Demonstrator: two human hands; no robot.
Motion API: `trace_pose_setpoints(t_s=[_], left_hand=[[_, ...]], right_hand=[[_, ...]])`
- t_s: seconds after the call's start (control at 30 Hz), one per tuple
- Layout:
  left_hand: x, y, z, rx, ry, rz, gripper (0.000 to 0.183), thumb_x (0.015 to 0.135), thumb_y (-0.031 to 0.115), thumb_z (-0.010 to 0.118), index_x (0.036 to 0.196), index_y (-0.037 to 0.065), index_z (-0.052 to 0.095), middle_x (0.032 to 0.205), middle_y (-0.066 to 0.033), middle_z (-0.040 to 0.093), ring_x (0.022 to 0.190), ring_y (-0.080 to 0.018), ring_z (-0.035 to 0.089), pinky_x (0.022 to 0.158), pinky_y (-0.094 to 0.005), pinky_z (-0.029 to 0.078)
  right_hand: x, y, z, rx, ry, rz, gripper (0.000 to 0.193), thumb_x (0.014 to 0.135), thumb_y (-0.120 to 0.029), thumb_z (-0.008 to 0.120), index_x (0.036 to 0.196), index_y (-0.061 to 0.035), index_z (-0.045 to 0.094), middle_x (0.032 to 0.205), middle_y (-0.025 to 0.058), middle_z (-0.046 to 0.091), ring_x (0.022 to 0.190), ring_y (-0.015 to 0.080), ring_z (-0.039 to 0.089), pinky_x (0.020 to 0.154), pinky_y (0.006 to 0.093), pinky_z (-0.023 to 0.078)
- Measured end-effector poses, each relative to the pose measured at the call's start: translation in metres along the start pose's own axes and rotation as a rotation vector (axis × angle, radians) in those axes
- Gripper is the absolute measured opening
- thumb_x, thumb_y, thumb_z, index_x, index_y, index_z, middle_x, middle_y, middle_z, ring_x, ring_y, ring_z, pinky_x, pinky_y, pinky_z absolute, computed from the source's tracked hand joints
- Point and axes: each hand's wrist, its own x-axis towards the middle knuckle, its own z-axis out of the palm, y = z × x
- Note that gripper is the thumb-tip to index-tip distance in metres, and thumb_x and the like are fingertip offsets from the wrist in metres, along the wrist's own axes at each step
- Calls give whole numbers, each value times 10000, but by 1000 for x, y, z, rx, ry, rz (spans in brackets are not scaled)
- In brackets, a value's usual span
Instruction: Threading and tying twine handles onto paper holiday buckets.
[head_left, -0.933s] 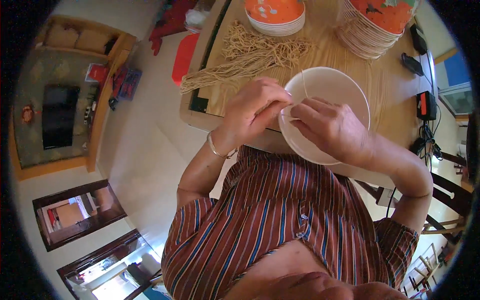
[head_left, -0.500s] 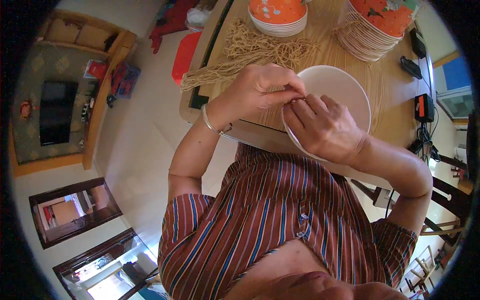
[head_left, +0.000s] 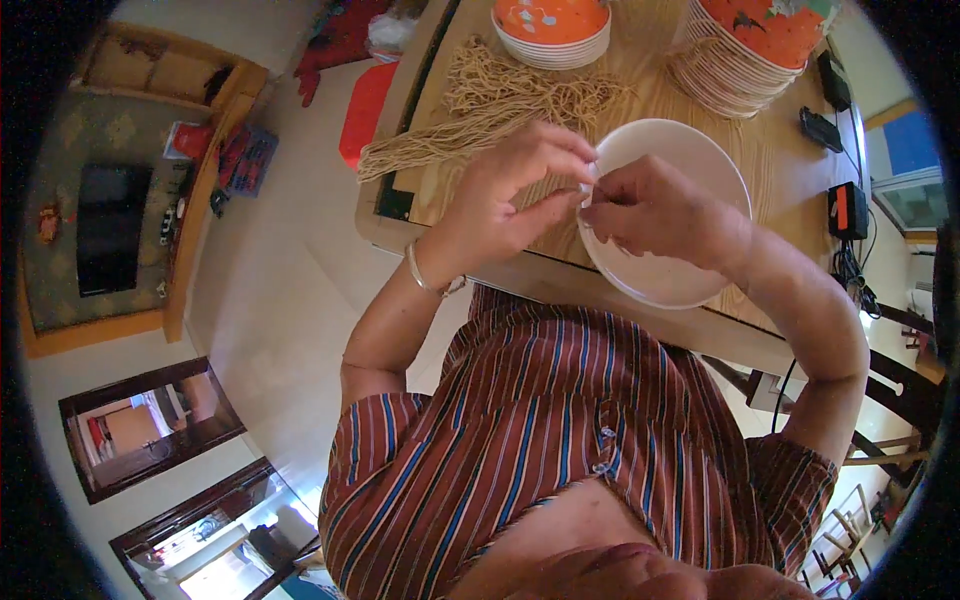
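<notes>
While the left hand point(head_left: 520, 192) curves half open, the right hand point(head_left: 668, 215) curls over the white bowl point(head_left: 690, 284); I can't tell if either holds anything.

Pale floor point(head_left: 285, 240) runs beside a wooden table point(head_left: 785, 175).

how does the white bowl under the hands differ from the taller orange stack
The bowl shows a plain pale inside, while the orange stack shows a printed orange surface. The bowl shows a single rim; the orange stack shows many, layered. The right hand covers part of the bowl, but not the orange stack. Both have pale, rounded rims.
</notes>
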Motion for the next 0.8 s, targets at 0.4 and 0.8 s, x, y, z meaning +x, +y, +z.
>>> trace_pose_setpoints(t_s=[0.4,0.8], left_hand=[[-25,24,25,294,22,186,393,686,73,815,1039,138,655,986,-65,557,953,-296,572,843,-415,496],[-25,25,27,316,19,184,307,681,51,808,952,92,670,967,-71,568,936,-309,584,822,-421,502]], right_hand=[[1,4,-7,573,-163,346,212,930,-163,522,774,-38,592,594,-11,473,446,43,365,373,210,258],[-3,3,-7,531,-147,341,206,928,-165,539,771,-46,601,581,-11,475,434,38,346,373,203,250]])
